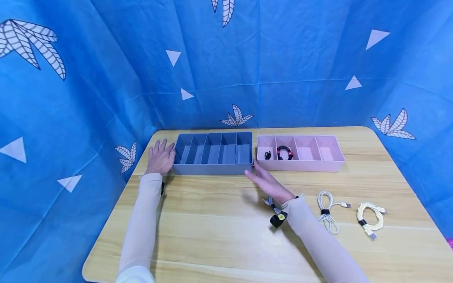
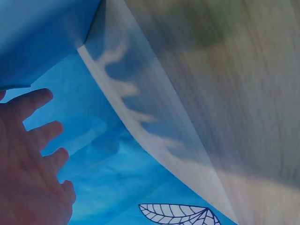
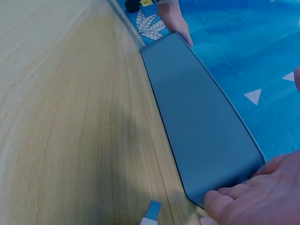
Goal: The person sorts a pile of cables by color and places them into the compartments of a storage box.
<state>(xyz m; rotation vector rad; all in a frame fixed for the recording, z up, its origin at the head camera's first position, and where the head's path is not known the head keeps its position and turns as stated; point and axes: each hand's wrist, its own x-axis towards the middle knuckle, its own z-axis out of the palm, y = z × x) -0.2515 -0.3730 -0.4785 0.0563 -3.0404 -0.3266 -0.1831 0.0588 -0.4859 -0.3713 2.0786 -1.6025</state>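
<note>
A blue organizer box [image 1: 212,169] with several compartments stands near the table's back edge. My left hand [image 1: 161,158] is at its left end, fingers spread and pointing away from me. In the left wrist view those fingers look fairly straight, close to the box's end. My right hand [image 1: 267,184] lies at the other end, in front of the narrow gap beside a pink organizer box [image 1: 301,166]. The right wrist view shows its extended fingers [image 3: 225,199] touching the blue box's end. In the pink box lie a small black cable [image 1: 267,155] and a coiled black-and-red cable [image 1: 284,152].
Near my right wrist a white cable [image 1: 271,203] is partly covered. Farther right lie a strapped white cable [image 1: 327,214] and a coiled cream cable [image 1: 369,228], both with metal plugs. A blue patterned curtain [image 1: 226,59] hangs behind the wooden table [image 1: 219,232].
</note>
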